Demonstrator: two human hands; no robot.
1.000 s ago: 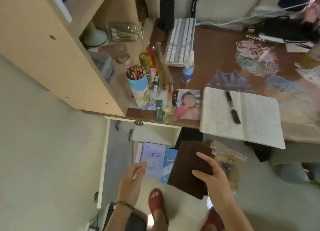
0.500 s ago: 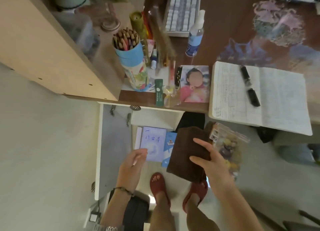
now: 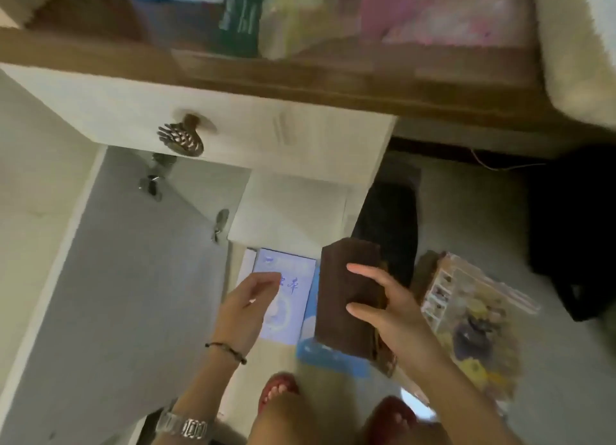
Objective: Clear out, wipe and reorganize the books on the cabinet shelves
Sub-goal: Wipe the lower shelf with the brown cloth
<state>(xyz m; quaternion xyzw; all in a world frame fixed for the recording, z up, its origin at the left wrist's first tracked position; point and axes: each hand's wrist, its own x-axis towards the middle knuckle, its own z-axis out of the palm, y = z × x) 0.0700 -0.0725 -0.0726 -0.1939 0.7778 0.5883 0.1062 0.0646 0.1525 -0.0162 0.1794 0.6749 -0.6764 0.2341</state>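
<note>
View is dropped closer since the earlier frame; desktop mostly cut off. Brown cloth (image 3: pixel 346 298) is gripped by right hand (image 3: pixel 396 314), beside the open cabinet (image 3: pixel 290 207). Left hand (image 3: pixel 248 306), loosely curled, is held over purple notebook (image 3: pixel 290 298), contact unclear.

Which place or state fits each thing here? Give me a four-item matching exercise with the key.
Things:
1. brown cloth
2. purple notebook
3. cabinet door
4. drawer knob

Places or states:
A. swung open at left
B. held in the right hand
C. under the left hand
D. on the white drawer front below the desk edge

Pairs: 1-B, 2-C, 3-A, 4-D
</note>
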